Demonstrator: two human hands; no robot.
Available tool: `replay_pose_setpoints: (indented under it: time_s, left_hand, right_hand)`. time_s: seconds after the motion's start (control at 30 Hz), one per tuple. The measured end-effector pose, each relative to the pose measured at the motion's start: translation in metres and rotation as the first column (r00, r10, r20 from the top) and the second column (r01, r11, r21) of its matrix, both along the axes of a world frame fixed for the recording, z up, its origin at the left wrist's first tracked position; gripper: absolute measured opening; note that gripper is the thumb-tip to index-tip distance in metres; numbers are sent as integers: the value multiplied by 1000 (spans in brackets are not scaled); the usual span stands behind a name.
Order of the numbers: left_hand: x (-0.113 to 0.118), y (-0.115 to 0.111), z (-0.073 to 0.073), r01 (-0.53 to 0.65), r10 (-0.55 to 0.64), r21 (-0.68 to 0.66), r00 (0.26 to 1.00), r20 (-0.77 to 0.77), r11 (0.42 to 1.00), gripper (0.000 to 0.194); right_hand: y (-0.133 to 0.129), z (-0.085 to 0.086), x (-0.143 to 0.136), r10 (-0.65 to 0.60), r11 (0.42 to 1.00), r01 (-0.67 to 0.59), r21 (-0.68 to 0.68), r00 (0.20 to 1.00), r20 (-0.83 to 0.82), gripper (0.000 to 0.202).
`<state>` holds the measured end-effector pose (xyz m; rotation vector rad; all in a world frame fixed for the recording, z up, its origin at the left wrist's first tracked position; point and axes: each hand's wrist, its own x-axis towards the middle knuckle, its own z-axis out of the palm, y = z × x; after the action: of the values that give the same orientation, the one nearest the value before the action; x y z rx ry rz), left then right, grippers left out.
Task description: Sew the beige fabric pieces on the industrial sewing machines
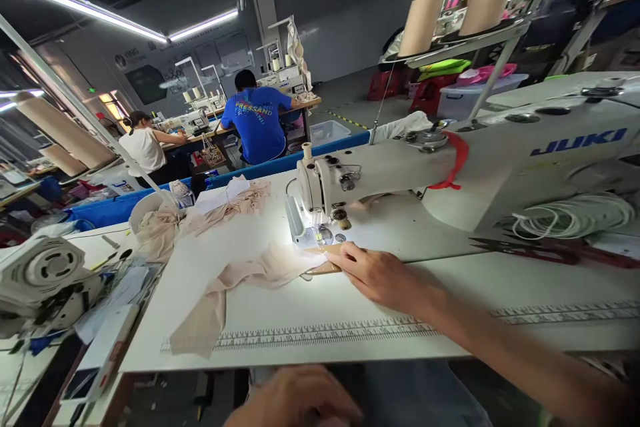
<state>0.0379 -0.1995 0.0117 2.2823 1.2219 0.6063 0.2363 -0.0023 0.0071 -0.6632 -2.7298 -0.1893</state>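
Note:
A strip of thin beige fabric (245, 270) lies across the sewing table, its near end draped over the printed ruler. Its other end reaches the lit needle area of the white sewing machine (370, 177). My right hand (375, 273) pinches the fabric's edge just right of the presser foot, over a tan plate. Below the table's front edge, low in view, is my left hand (300, 397), smeared by motion. Its fingers cannot be made out, and neither can anything in them.
Scissors (530, 250) and a coil of white cord (575, 217) lie right, beside the machine. More beige fabric (235, 203) is piled at the back left. Thread cones (423, 23) stand above. Another machine (43, 273) is at left. Two people sit working farther back.

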Motion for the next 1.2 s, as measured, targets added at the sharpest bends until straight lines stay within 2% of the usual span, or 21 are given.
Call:
replay_pose_setpoints:
  time_s: [0.07,0.1,0.13,0.2,0.3,0.5,0.77,0.87,1.03,1.2]
  left_hand:
    - [-3,29,0,-89,84,105,995,52,990,31]
    - [-3,46,-1,-138,125,204,989,73,969,32]
    - [-3,62,-3,-173,157,316,985,75,933,34]
    - [-2,92,-9,-171,193,472,981,3,865,35]
    - [-1,119,-18,-146,250,524,959,-134,839,35]
    - [3,124,-24,-132,273,434,920,-281,891,28]
    - [-5,129,-22,-27,210,477,919,-335,878,30]
    - [-11,133,-22,0,189,480,919,-347,877,32]
    - [-18,141,-19,42,165,499,917,-363,865,28]
    - [-25,151,-16,72,168,526,903,-395,847,27]
  right_hand:
    - [4,-2,-1,16,1000,-16,8,1000,5,33]
    - [4,-3,-1,22,1000,-22,13,1000,-3,33]
    - [5,-5,0,26,999,-26,20,1000,-12,33]
    - [4,-8,1,30,999,-29,33,999,-19,33]
    - [4,-11,1,28,999,-28,37,1000,-5,35]
    - [3,-10,-3,51,998,-49,35,997,-51,38]
    - [1,-23,-7,48,996,-34,88,986,-157,33]
    - [0,-22,-9,39,996,-28,89,992,-123,33]
    - [1,-19,-17,14,996,0,90,988,-156,27]
    - [3,-22,-23,-38,997,49,63,987,-159,31]
